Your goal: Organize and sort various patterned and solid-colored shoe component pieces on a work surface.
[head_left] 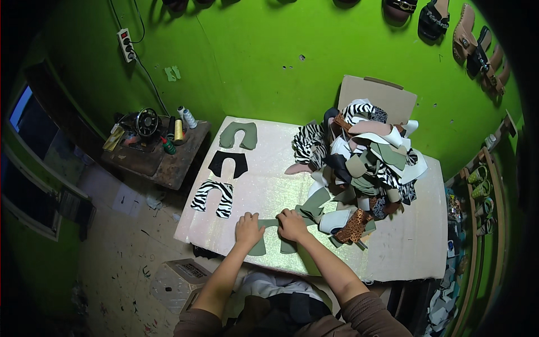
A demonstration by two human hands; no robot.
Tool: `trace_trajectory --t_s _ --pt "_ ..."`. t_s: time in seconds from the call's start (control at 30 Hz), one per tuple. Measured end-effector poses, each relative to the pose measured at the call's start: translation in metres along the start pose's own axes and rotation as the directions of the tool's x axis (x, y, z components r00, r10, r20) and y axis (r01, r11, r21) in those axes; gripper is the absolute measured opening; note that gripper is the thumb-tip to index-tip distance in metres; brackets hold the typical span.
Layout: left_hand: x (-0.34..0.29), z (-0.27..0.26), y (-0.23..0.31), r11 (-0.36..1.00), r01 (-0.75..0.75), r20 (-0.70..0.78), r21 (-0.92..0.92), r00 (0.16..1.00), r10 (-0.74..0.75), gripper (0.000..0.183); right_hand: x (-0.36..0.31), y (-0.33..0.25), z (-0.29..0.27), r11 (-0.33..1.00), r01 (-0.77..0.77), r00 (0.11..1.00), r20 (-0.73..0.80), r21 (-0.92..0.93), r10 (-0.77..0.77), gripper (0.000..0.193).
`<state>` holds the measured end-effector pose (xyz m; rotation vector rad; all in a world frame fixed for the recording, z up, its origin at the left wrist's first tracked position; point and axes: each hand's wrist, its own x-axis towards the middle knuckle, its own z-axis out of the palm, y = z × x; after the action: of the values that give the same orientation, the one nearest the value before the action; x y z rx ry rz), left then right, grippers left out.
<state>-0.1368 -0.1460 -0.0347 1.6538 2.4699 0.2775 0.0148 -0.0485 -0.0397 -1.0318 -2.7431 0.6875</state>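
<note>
Sleeves point(368, 315) cropped, grn pc. point(270, 223) part-hidden

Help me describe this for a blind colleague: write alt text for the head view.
The left hand and right hand rest on an arch-shaped green piece on a pale table. A green arch, a black arch and a zebra-striped arch lie at left; a heap of mixed cut pieces sits at right.

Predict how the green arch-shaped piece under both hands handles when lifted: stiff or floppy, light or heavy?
Likely floppy: pieces in the heap bend and curl. Probably light: the green arch-shaped piece looks thin. Unlikely to roll, since it lies flat on the tabletop.
</note>
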Motion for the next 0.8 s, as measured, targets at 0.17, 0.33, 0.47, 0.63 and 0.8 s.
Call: trace_trajectory --t_s 0.17,0.33,0.47,0.63,0.8 --pt "-0.001 0.005 0.003 0.977 -0.210 -0.042 -0.041 0.977 0.208 0.041 0.002 -0.001 0.005 0.997 -0.055 0.995 0.077 -0.062 0.060 0.039" --pt "0.004 -0.009 0.001 0.981 -0.186 0.085 -0.063 0.978 0.191 0.033 0.004 0.012 0.010 0.991 -0.033 0.989 0.147 0.131 0.013 0.037" --pt "0.000 -0.008 -0.024 0.858 -0.040 0.255 -0.512 0.947 0.196 0.023 -0.002 0.014 -0.004 0.895 -0.025 0.957 0.269 0.446 -0.108 0.028" --pt "-0.005 -0.017 -0.034 0.197 0.450 0.486 -0.871 0.846 0.219 0.017 -0.003 0.006 -0.020 0.318 -0.388 0.876 0.453 0.865 -0.165 0.016" --pt "0.006 -0.025 -0.052 -0.250 0.567 0.504 -0.785 0.819 0.276 0.026 0.008 -0.008 -0.035 -0.119 -0.511 0.859 0.503 0.851 -0.093 0.024"
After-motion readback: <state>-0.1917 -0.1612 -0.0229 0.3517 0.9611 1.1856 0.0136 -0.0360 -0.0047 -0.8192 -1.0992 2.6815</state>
